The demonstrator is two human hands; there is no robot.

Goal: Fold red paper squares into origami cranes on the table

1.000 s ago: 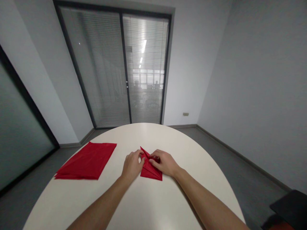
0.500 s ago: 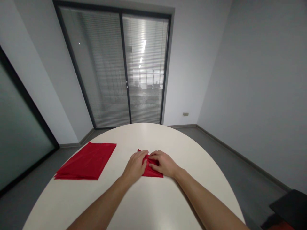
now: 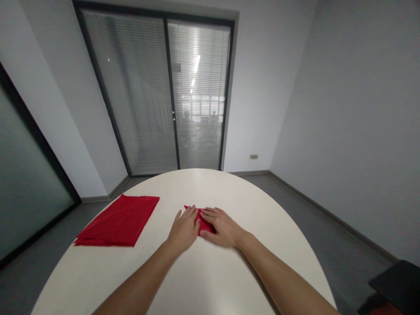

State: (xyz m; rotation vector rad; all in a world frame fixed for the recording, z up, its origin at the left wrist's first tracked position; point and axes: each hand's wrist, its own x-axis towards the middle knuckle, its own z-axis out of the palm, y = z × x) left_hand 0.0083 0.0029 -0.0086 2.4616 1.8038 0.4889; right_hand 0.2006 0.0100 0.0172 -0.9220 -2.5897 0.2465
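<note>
One head-worn view, wide, facing forward and down across the white table [image 3: 203, 280], which fills lower centre. Left hand [image 3: 183, 229] and right hand [image 3: 226, 228] sit at middle range, below frame centre; glass doors [image 3: 144, 96] far back, upper left to upper centre.

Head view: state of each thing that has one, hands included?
Small thin red piece: on the round white table, mostly covered by hands, pointed corner showing.
Left hand: open, palm down on the small red piece.
Right hand: open, palm down on the same piece.
Large flat red stack: lying flat, layered near edge, untouched.
Pale horizontal-slat blinds: lowered, light showing through on the right.
</note>
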